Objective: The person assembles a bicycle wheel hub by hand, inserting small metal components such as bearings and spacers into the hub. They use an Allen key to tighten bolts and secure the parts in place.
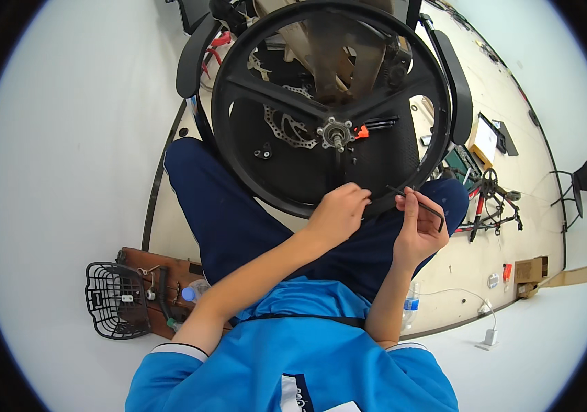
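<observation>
A black three-spoke wheel [221,123] lies over a black chair seat [300,172], its hub [336,130] and axle facing up. My right hand [418,230] grips a black L-shaped hex key [434,212] beside the wheel's near rim, with the long end pointing toward the wheel. Close to that tip, my left hand [339,214] is at the near rim with its fingers pinched together; what is between them, if anything, is hidden. A silver brake disc [283,130] shows through the spokes. Around it are a small black part [262,152] and an orange piece [362,132] near the hub.
Black armrests [190,65] flank the wheel. A red and black bike frame [482,206] lies on the floor at right, below a toolbox [461,165]. At lower left are a black wire basket [111,302] and a bottle [194,292]; another bottle [410,305] stands by my right elbow.
</observation>
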A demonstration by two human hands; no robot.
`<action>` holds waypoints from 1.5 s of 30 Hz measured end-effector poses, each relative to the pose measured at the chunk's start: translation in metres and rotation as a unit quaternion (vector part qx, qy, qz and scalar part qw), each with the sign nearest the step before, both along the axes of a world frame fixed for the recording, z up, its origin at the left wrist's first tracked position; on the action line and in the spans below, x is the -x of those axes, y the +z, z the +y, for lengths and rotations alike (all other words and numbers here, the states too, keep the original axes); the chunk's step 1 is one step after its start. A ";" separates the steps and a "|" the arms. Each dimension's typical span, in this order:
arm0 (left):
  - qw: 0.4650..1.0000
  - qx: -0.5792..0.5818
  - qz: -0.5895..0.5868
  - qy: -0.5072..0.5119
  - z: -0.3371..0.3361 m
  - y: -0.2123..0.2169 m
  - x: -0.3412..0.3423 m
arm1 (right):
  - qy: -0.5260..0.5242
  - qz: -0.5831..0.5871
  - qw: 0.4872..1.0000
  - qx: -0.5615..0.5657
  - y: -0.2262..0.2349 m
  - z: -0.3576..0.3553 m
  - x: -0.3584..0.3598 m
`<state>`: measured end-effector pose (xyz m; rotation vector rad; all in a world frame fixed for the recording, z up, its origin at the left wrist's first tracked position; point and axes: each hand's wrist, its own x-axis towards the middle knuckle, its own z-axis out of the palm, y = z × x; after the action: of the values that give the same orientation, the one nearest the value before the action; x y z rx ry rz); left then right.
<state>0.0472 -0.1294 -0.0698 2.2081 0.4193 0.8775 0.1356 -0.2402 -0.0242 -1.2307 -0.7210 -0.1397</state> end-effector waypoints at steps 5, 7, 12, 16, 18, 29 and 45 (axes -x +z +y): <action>0.880 0.463 -0.098 -0.028 0.005 0.001 0.032 | 0.051 0.035 0.998 -0.002 0.002 0.005 0.012; 0.859 0.490 -0.143 -0.041 0.016 0.002 0.039 | 0.079 0.028 0.996 0.003 -0.002 0.011 0.017; 0.841 0.486 -0.235 -0.029 0.038 0.020 0.043 | 0.119 0.013 0.993 -0.001 0.006 0.027 0.027; 0.836 0.469 -0.284 -0.028 0.051 0.027 0.038 | 0.139 -0.006 0.990 -0.006 0.014 0.039 0.031; 0.838 0.461 -0.291 -0.021 0.053 0.029 0.036 | 0.144 -0.013 0.989 -0.007 0.014 0.040 0.033; 0.837 0.458 -0.300 0.023 0.050 0.033 0.031 | 0.151 -0.012 0.988 -0.001 0.011 0.044 0.033; 0.831 0.448 -0.325 0.045 0.044 0.037 0.027 | 0.169 -0.048 0.984 -0.003 0.010 0.073 0.033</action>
<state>0.0204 -0.0850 -0.0326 0.9580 0.4649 1.1155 0.1022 -0.1668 -0.0141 -1.0842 -1.0025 0.0793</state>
